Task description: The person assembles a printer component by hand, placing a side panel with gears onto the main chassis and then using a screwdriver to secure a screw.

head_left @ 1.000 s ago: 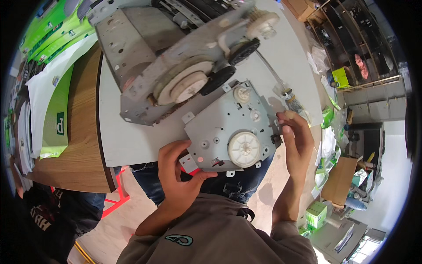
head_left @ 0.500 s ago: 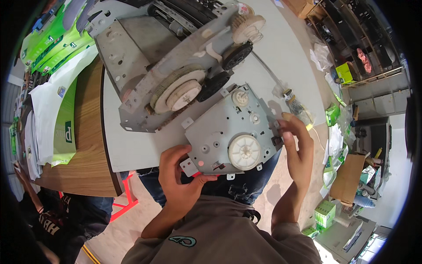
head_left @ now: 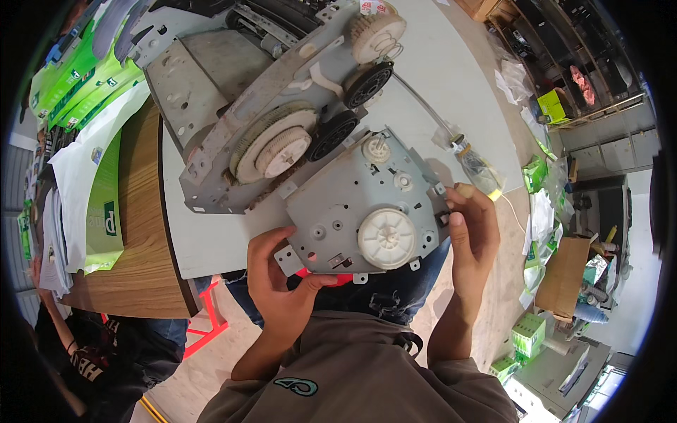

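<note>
A grey metal gear plate [head_left: 324,201] is tilted at the table's near edge, above my lap. It carries a large white plastic gear [head_left: 387,240] and a smaller white gear [head_left: 376,149]. My left hand [head_left: 282,282] grips its lower left corner, thumb below and fingers at the side. At the right edge, my right hand [head_left: 476,236] pinches the plate with thumb and fingers near a small dark part. Just beyond stands a large metal machine frame [head_left: 201,166] with a stacked cream gear [head_left: 285,155] and black wheels [head_left: 333,135] facing the plate.
A long-shafted screwdriver [head_left: 462,146] lies on the white table [head_left: 462,84] to the right, beside a clear plastic bag [head_left: 479,173]. Green and white packages [head_left: 106,204] cover the wooden table [head_left: 141,211] at left. A person in black [head_left: 113,352] sits at lower left.
The plate and both hands appear slightly further left in the picture, as does the machine frame. Both hands keep their hold on the plate.
</note>
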